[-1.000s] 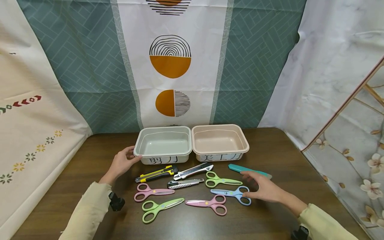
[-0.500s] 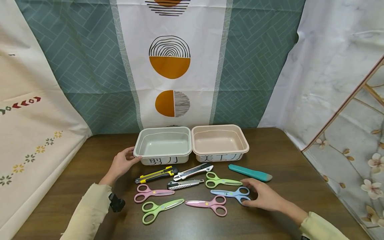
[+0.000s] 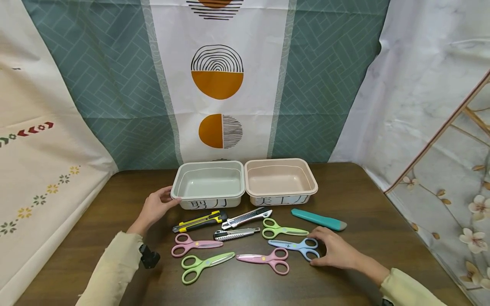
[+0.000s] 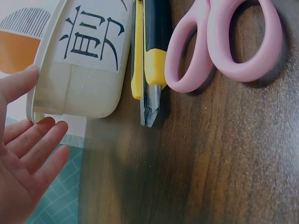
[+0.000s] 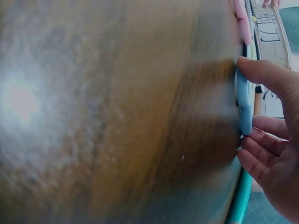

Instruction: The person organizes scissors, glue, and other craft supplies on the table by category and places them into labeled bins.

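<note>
Right hand point(image 3: 336, 250) at blue plastic scissors point(image 3: 292, 245)

Thumb point(image 5: 266, 73) and fingers point(image 5: 264, 144) flank the handles point(image 5: 245, 95) on the brown worktop point(image 3: 124, 199); whether they pinch, cannot tell. A second ago the hand overlapped the teal plastic cutter point(image 3: 317, 219). Left hand point(image 3: 154, 209) still holds the pale green plastic box point(image 3: 212, 197).

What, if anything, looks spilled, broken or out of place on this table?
Nothing really stands out: I see no spill or breakage. The scissors and cutters lie at mixed angles on the table, in front of two upright boxes, which looks loose rather than wrong.
</note>
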`<state>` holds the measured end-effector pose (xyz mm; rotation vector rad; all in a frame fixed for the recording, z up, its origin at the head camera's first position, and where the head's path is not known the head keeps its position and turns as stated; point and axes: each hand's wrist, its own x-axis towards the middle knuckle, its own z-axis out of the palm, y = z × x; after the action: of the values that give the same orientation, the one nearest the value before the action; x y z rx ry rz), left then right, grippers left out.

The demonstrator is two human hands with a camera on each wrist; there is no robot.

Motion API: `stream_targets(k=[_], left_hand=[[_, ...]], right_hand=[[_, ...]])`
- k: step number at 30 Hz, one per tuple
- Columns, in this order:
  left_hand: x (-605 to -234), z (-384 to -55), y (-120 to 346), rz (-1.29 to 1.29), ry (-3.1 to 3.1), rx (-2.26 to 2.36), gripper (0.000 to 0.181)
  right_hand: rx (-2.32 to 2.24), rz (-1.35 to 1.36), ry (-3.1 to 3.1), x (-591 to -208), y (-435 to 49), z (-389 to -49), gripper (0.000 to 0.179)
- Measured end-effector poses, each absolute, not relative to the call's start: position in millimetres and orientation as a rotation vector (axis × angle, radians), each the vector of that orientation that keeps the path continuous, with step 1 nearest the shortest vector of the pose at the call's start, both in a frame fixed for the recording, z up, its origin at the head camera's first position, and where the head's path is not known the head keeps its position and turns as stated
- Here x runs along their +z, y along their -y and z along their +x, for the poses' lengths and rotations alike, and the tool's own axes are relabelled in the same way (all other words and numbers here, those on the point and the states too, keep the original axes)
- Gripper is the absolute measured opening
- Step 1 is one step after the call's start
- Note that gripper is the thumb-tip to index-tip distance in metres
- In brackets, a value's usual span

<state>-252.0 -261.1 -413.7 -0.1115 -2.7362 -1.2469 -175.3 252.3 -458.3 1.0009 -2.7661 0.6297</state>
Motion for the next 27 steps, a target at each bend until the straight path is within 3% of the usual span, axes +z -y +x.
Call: stream_targets(k=[15, 27], left_hand=[[-411.2, -252.1, 260.8, -0.111, 2.744, -1.250, 0.063], [-412.3, -251.2, 260.1, -0.104, 2.757, -1.265, 0.064]], right_hand=[[0.672, 1.070, 2.753, -453.9, -248.9, -179.3, 0.052], [0.442, 1.159, 2.718, -430.5, -245.2, -186.7, 0.055]])
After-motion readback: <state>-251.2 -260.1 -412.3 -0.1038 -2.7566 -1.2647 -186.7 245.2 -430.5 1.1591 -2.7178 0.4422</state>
